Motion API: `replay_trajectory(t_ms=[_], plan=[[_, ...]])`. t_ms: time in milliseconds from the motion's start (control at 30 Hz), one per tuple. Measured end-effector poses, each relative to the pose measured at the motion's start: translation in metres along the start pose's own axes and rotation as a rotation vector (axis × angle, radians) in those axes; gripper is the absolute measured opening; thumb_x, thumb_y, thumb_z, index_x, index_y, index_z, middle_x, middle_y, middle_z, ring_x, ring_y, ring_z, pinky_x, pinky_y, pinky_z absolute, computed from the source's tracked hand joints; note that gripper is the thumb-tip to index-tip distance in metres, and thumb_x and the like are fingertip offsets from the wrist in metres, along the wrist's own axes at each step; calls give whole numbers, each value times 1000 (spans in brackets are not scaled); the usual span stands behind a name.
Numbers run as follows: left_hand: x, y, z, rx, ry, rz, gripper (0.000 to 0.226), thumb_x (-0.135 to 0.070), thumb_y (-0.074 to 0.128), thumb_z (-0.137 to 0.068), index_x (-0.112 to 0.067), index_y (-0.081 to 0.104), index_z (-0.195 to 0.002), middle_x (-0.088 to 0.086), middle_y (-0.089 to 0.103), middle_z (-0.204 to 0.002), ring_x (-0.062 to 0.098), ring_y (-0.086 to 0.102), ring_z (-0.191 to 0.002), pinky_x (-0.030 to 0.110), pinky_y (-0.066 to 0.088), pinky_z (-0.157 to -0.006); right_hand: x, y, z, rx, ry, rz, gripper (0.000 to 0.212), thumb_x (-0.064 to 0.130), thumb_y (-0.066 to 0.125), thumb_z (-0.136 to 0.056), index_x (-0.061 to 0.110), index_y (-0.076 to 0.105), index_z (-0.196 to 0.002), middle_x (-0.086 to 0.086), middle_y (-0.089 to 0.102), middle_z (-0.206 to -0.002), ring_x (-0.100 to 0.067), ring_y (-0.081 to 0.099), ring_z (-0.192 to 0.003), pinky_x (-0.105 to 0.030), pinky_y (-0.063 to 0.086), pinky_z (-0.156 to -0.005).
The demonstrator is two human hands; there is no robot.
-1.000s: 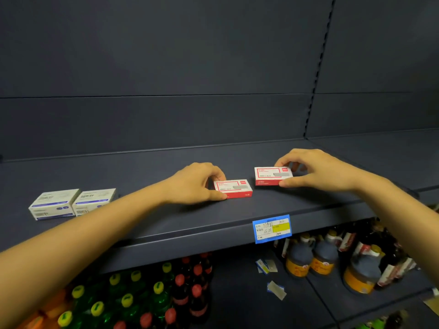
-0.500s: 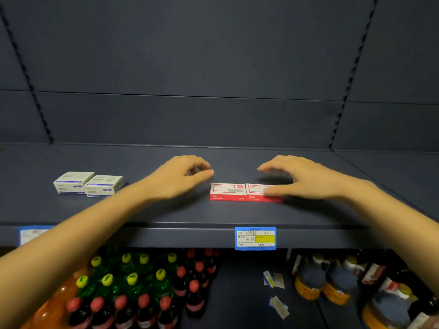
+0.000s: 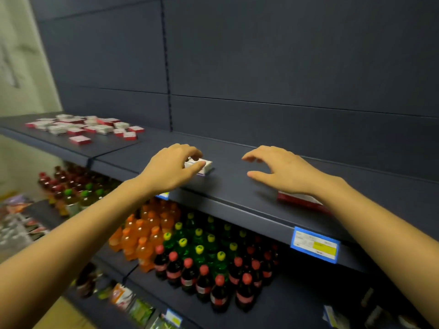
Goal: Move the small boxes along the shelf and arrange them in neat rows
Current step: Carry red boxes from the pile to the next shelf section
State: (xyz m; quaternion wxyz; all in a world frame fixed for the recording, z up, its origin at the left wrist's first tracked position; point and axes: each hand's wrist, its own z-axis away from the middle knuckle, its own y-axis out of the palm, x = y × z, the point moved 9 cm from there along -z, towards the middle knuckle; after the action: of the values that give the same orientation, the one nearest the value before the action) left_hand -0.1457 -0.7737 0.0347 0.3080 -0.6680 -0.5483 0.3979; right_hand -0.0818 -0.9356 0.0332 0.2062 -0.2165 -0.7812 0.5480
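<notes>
My left hand (image 3: 171, 167) curls over a white and blue box (image 3: 203, 165) on the dark shelf (image 3: 237, 191), thumb against its front side and fingers over its top. My right hand (image 3: 282, 172) hovers open above the shelf, fingers spread and empty. The red and white boxes (image 3: 301, 200) lie under my right wrist near the shelf's front edge, mostly hidden by the arm. Far left on the shelf lies a loose scatter of several small red and white boxes (image 3: 83, 128).
A blue and yellow price tag (image 3: 314, 244) hangs on the shelf's front lip. Below stand rows of bottles, orange (image 3: 142, 238), green (image 3: 199, 238) and dark cola (image 3: 204, 281). The shelf's dark back panel rises behind. A pale wall is at far left.
Both hands let go of the red and white boxes. My view swung left; my left hand moved onto the white and blue box and my right hand lifted open.
</notes>
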Motion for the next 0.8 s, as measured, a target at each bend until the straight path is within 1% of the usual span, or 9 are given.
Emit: replay_trajectory(t_ms=[67, 200, 333, 433, 633, 767, 800], plan=[[21, -12, 16, -6, -52, -40, 35, -38, 46, -93, -16, 57, -117, 2, 61, -120, 21, 52, -109, 36, 42, -90, 22, 8, -15, 17, -42, -23, 40, 39, 51, -90, 30, 47, -128, 10, 51, -131, -13, 46, -120, -41, 42, -100], [65, -39, 45, -45, -121, -119, 37, -40, 48, -91, -15, 57, -117, 4, 61, -121, 21, 53, -111, 37, 42, -92, 67, 22, -48, 41, -109, -56, 40, 37, 52, -89, 27, 48, -128, 6, 53, -129, -16, 49, -117, -44, 44, -96], [118, -66, 71, -59, -195, -135, 38, -40, 48, -91, -14, 57, -118, 4, 61, -121, 20, 54, -109, 37, 45, -91, 111, 39, -80, 45, -131, -74, 39, 37, 53, -90, 28, 48, -127, 6, 53, -129, -17, 48, -117, -42, 44, -95], [161, -82, 85, -45, -223, -130, 37, -39, 48, -91, -14, 57, -117, 4, 62, -118, 19, 55, -106, 38, 47, -90, 145, 51, -105, 45, -155, -79, 40, 38, 52, -90, 28, 47, -128, 7, 52, -131, -15, 47, -120, -35, 43, -96], [252, -110, 102, -20, -242, -115, 36, -39, 49, -90, -14, 59, -114, 5, 63, -116, 18, 55, -103, 33, 46, -86, 213, 79, -166, 47, -125, -94, 42, 41, 51, -90, 29, 46, -130, 8, 51, -133, -14, 46, -122, -41, 43, -99], [307, -120, 112, 9, -223, -77, 34, -37, 50, -90, -16, 59, -115, 3, 63, -115, 15, 55, -102, 33, 47, -88, 255, 101, -208, 35, -116, -91, 42, 41, 50, -91, 28, 46, -131, 7, 51, -133, -13, 46, -122, -35, 42, -96], [341, -126, 114, 29, -237, -66, 33, -36, 50, -90, -15, 59, -115, 4, 63, -115, 16, 55, -102, 34, 48, -88, 277, 115, -234, 46, -115, -85, 42, 41, 50, -91, 28, 46, -131, 6, 51, -133, -13, 46, -122, -33, 41, -94]])
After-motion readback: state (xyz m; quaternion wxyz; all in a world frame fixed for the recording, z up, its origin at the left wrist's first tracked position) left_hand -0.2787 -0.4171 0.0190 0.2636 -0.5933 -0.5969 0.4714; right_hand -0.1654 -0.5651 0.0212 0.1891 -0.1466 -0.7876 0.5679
